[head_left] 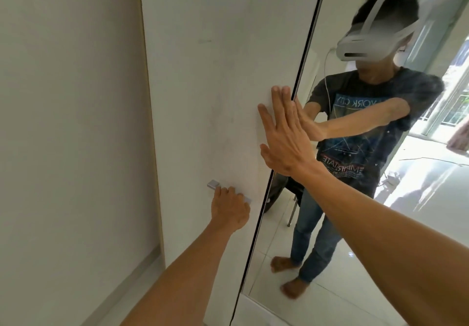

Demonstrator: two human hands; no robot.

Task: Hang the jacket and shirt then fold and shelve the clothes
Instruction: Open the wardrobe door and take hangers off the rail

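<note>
Here, tall white wardrobe door [215,59]: upright, just beside a black-edged full-length mirror panel [418,186].
Short silver metal bar handle [212,184]: low on the door.
Left hand [229,209]: fingers curled round the handle.
Right hand [281,133]: fingers straight, palm flat on the door's right edge.
Jacket and shirt: whereabouts cannot be told.

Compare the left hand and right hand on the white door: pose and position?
The left hand grips the silver handle, fingers curled round it; the right hand presses flat on the white door, fingers straight. The left hand sits lower; the right hand sits higher, at the door's edge beside the mirror. Both are on the same door.
</note>
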